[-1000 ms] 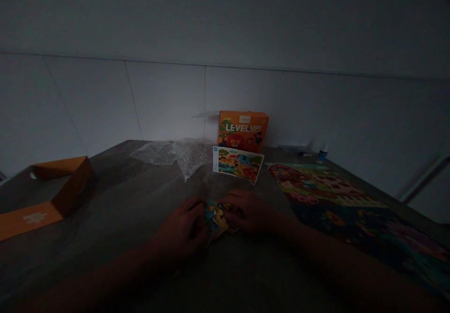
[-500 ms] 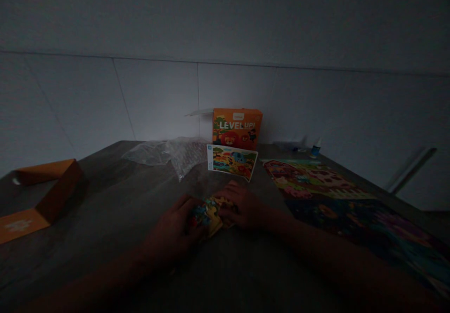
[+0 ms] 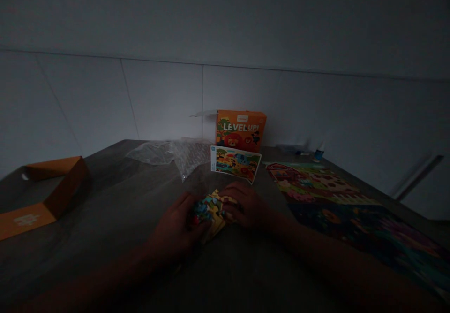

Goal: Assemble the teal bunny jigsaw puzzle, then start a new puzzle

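A heap of colourful jigsaw puzzle pieces (image 3: pixel 214 209) lies on the dark table between my two hands. My left hand (image 3: pixel 177 226) curls round the left side of the heap, its thumb along the near edge. From the right, my right hand (image 3: pixel 244 205) closes its bent fingers over more pieces. Some pieces show blue and red print, others a plain yellowish face. Dim light hides exactly which pieces each hand grips. Just beyond the heap, a picture card (image 3: pixel 236 164) with animals leans against an orange box (image 3: pixel 241 130) marked "LEVEL UP!".
Assembled puzzles, a farm scene (image 3: pixel 316 184) and a dark blue scene (image 3: pixel 358 233), lie at the right. A small bottle (image 3: pixel 318 153) stands behind them. Crumpled bubble wrap (image 3: pixel 190 156) lies left of the box, and an orange box sleeve (image 3: pixel 63 186) at far left.
The view has shifted slightly, so things appear a little further right. My hands have stayed around the pieces, with the heap slightly more exposed between them.
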Tool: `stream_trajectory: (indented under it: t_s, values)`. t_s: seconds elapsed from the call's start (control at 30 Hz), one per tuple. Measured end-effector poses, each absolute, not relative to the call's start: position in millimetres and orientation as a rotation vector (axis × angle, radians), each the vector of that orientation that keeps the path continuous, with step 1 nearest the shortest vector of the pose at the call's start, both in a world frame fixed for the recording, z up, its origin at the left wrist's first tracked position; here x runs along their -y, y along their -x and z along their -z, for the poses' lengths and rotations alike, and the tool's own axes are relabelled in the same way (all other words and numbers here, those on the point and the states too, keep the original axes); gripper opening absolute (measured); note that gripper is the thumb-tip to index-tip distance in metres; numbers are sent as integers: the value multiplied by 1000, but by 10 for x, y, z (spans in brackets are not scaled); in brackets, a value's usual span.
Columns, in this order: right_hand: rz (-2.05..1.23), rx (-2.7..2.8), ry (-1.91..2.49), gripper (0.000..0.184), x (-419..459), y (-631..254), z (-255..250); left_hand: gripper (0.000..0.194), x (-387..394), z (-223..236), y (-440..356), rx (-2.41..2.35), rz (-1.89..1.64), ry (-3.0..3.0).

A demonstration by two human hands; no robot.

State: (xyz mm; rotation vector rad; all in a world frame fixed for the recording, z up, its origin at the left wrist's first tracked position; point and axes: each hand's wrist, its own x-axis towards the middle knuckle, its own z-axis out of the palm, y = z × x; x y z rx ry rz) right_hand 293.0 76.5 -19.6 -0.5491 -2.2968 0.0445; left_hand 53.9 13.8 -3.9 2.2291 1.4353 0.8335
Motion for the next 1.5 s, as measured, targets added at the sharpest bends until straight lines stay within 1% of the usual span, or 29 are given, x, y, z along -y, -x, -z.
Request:
stream_trajectory:
  t_s: [0.17,0.43,0.6,0.7,0.83,0.93,1.07,1.17,1.23,1.33,1.43,1.5]
  values:
    - [45,2259,520,20,-747,-2920,174,39,-132,26,-545,-1429,-889,-2200]
    - [119,2217,503,18,-757,-2916,169,39,-141,24,-541,-1434,-866,-2193]
    - [121,2294,513,21,-768,-2916,148,29,-128,48,-529,-1269,-797,-2339]
    - [110,2425,523,25,-755,-2920,124,31,-125,59,-519,-1195,-715,-2421]
    - [131,2501,547,19,-695,-2914,63,31,-122,53,-511,-1083,-707,-2498]
    - [178,2510,481,27,-629,-2891,17,35,-116,51,-512,-1107,-782,-2472]
    - [114,2632,427,54,-571,-2845,6,35,-122,61,-508,-1182,-804,-2437]
    - [19,2699,496,71,-580,-2826,30,51,-120,48,-508,-1167,-734,-2463]
    - [-45,2711,597,73,-601,-2826,48,59,-108,26,-517,-1185,-696,-2451]
    - [-96,2712,719,72,-632,-2835,68,63,-88,3,-537,-1209,-661,-2436]
    - [-92,2701,743,75,-656,-2847,85,70,-85,25,-545,-1207,-627,-2452]
    - [-92,2679,759,75,-665,-2856,93,71,-93,56,-541,-1242,-595,-2452]
